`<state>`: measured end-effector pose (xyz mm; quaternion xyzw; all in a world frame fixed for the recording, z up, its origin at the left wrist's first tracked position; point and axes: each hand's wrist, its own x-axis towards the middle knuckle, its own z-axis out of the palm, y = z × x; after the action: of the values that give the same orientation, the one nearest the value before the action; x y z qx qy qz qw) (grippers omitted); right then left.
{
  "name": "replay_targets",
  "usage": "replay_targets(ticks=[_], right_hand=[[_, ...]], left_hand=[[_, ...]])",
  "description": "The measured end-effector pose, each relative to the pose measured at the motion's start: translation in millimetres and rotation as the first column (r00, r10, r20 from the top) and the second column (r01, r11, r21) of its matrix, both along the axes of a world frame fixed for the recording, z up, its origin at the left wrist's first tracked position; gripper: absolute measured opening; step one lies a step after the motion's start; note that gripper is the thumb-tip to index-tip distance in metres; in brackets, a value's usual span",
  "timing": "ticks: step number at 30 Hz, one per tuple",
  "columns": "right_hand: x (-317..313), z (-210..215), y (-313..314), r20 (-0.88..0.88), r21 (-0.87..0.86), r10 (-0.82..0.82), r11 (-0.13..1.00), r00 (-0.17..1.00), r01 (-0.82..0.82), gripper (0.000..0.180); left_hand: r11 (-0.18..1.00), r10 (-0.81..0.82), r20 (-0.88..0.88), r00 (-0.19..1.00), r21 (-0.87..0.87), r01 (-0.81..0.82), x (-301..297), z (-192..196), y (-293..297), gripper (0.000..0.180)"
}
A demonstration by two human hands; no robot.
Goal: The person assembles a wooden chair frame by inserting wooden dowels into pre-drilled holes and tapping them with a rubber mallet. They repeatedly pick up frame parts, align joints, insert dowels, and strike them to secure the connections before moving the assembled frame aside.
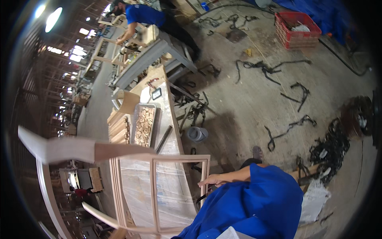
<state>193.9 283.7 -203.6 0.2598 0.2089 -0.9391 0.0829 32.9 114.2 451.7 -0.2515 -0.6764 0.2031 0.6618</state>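
Observation:
A pale wooden chair frame (181, 158) with slatted, window-like openings lies across the near end of the workbench. Its long curved leg (115, 152) reaches to the left and is blurred by motion. My right hand (213, 181), coming out of a blue sleeve, is closed on the frame's right-hand rail. A small dark item (202, 197), too indistinct to name, shows just below that hand. My left hand does not show; the blue shirt (254, 203) fills the lower part of the view.
Beyond the frame, the plastic-covered workbench (169, 137) bears a tray (152, 106) of small wooden pieces and stacked wood strips (117, 128). A grey bucket (197, 134) stands beside it. Black straps (264, 67) litter the floor near a red crate (297, 34). Another person (145, 16) works at a far bench.

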Motion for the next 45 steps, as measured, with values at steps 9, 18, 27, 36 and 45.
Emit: replay_targets(ticks=[9, 18, 27, 36, 45], right_hand=[[180, 36, 125, -0.236, 0.036, -0.722, 0.663, 0.651, 0.748, 0.026], [443, 49, 130, -0.27, 0.518, -0.938, -0.333, -0.219, 0.788, 0.023], [586, 151, 12, -0.321, 0.873, -0.503, -0.486, -0.803, -0.045, 0.033], [551, 175, 134, -0.218, 0.976, -0.591, -0.151, -0.776, -0.158, 0.029], [478, 124, 393, -0.081, 0.967, -0.764, 0.095, -0.64, -0.237, 0.035]], left_hand=[[0.666, -0.719, 0.173, 0.673, 0.451, 0.595, 28, 5, 170, 0.048], [0.167, -0.892, 0.401, -0.207, 0.719, 0.675, 163, -92, 416, 0.035], [0.023, -0.626, 0.516, -0.584, 0.761, 0.648, 238, -294, 593, 0.038], [0.481, -0.225, 0.751, -0.621, 0.64, 0.599, 225, -521, 778, 0.034], [0.891, 0.006, 0.779, -0.627, 0.281, 0.357, 148, -659, 865, 0.038]])
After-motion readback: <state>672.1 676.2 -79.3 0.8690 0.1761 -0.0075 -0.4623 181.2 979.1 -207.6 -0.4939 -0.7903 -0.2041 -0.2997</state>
